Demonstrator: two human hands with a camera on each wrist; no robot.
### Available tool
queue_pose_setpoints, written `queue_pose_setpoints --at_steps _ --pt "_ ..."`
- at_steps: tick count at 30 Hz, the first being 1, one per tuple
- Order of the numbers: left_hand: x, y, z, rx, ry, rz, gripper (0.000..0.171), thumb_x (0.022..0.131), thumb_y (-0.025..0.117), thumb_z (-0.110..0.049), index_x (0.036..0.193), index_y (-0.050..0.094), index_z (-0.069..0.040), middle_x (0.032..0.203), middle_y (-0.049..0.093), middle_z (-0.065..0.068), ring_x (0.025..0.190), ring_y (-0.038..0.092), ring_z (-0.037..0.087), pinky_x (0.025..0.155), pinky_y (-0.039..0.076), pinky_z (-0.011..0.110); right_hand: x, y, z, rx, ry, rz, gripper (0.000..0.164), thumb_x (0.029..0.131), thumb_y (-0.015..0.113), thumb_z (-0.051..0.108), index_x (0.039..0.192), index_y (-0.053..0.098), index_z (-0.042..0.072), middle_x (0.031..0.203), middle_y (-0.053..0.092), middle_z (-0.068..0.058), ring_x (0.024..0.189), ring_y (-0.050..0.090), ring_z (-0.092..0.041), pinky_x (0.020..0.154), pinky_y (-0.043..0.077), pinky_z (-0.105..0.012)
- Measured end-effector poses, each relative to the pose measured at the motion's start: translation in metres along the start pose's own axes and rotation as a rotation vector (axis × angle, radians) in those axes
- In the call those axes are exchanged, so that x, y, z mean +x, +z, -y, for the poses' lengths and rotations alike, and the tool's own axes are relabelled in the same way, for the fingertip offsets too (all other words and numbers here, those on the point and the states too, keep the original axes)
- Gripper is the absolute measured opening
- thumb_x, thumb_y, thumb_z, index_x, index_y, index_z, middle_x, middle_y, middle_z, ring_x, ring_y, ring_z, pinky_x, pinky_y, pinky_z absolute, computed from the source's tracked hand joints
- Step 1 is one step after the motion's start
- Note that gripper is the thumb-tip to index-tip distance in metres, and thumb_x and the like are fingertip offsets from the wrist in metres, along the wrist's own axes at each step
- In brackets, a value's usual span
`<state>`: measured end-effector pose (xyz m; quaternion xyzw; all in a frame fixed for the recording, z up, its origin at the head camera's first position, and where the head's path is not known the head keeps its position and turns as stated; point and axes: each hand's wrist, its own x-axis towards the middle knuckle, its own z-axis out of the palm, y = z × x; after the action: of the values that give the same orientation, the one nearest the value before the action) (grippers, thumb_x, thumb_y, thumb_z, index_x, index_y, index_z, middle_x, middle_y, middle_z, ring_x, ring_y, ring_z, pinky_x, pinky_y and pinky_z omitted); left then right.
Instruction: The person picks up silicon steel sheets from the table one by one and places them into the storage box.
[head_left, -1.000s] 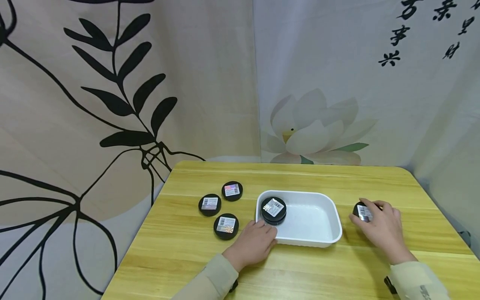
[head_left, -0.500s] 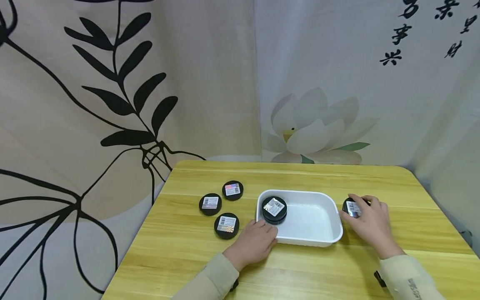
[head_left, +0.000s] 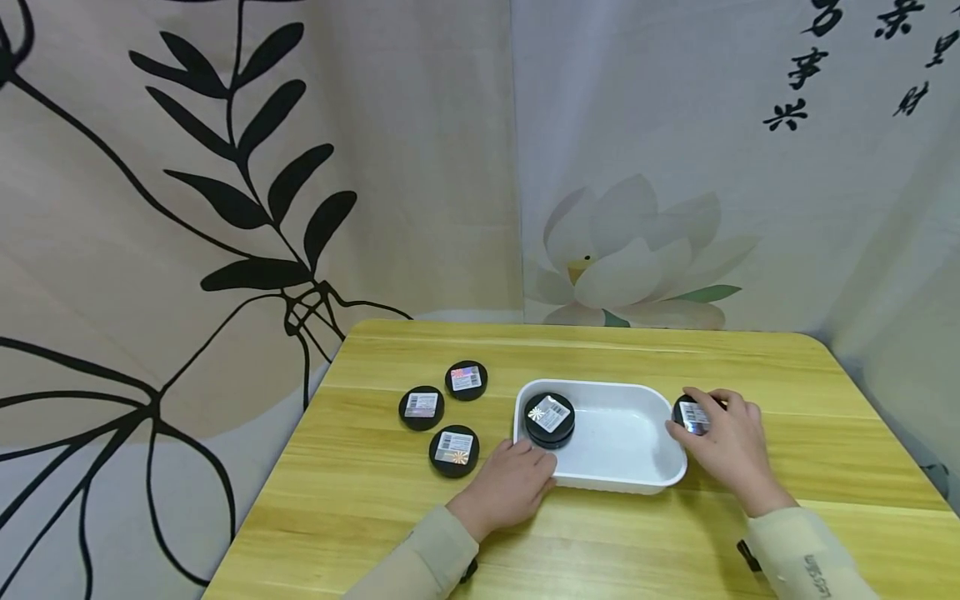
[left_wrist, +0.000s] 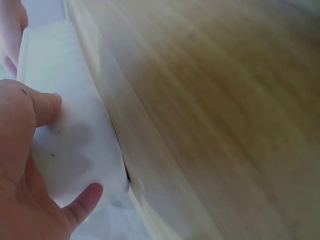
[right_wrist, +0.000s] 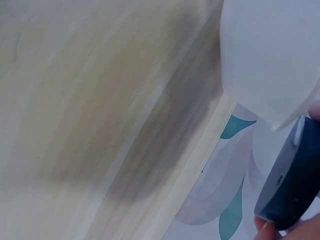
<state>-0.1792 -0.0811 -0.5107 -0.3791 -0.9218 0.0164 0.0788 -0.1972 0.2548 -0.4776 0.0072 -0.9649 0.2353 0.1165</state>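
Note:
My left hand [head_left: 504, 492] holds the front-left corner of a white rectangular tray [head_left: 615, 482]. In the left wrist view, its thumb and a bent finger press the tray's outer wall [left_wrist: 82, 135]. Inside the tray's left end sits a flat round black container [head_left: 550, 417] with a silver label, apparently stacked on another. My right hand [head_left: 731, 450] pinches a similar labelled container [head_left: 692, 415] by its edge, just beside the tray's right end. In the right wrist view this container [right_wrist: 295, 180] is tilted, held off the table, its pale underside showing.
Several things stand on the yellow wooden table [head_left: 360, 500]. Left of the tray lie three more black round containers, the far one [head_left: 466, 381], the left one [head_left: 422, 408] and the near one [head_left: 453, 452]. A printed curtain [head_left: 435, 167] hangs behind the table's back edge.
My right hand has carried its black container leftward, from the table's right side to close by the tray's right end. The left hand and tray have stayed in place.

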Motion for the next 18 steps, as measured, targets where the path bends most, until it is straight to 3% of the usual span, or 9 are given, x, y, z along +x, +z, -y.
queue_pose_setpoints --at_steps 18 --pt "0.000 0.000 0.000 0.002 0.005 -0.005 0.019 0.106 0.047 -0.041 0.100 0.053 -0.024 0.105 0.066 -0.011 0.091 0.050 0.012 0.080 0.041 0.030 0.004 0.002 0.015 0.034 -0.028 0.043 0.068 0.088 0.074 0.045 0.140 0.054 0.006 0.139 0.041 -0.034 0.120 0.033 -0.050 0.085 0.032 -0.057"
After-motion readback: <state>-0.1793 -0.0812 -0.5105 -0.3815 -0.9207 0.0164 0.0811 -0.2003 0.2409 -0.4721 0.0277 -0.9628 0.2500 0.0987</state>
